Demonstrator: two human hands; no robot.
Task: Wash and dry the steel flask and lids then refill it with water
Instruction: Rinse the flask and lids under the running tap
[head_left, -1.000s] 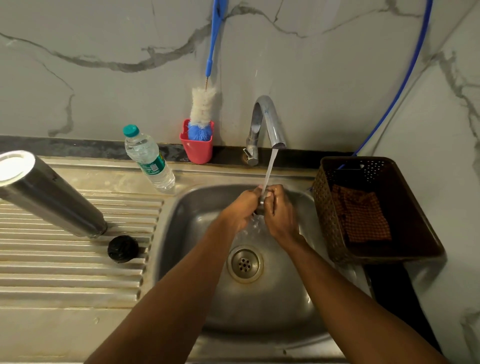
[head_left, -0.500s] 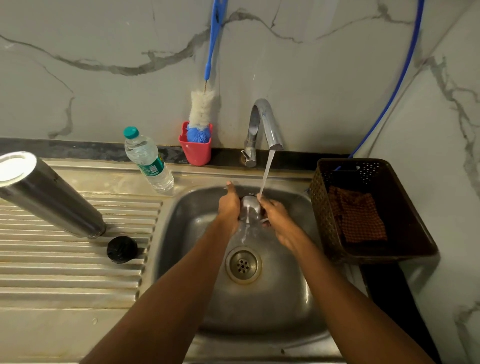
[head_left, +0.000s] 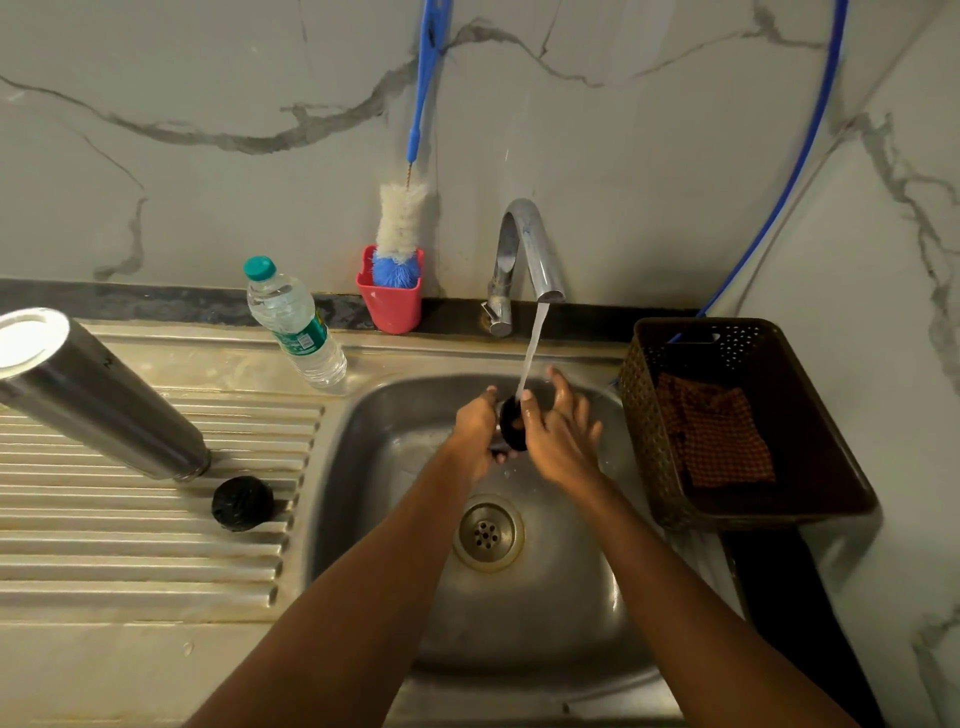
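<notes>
Over the steel sink (head_left: 363, 467), my left hand (head_left: 475, 434) grips a small lid (head_left: 511, 428) whose dark inside faces up under the running water from the tap (head_left: 524, 249). My right hand (head_left: 561, 436) touches the lid's right side with its thumb, the fingers spread and straight. The steel flask (head_left: 98, 400) stands upside down on the ribbed draining board (head_left: 130, 545) at the left. A black inner lid (head_left: 241, 503) lies on the board just in front of the flask's mouth.
A plastic water bottle (head_left: 293, 325) stands behind the sink's left corner. A red cup (head_left: 390, 304) holds a blue-handled bottle brush (head_left: 400, 223). A brown basket (head_left: 737, 421) with a checked cloth (head_left: 714, 431) sits right of the sink. A blue hose (head_left: 795, 156) runs up the wall.
The lid has turned between my hands, so its dark inside now shows instead of the steel side. My right hand's fingers have opened and spread.
</notes>
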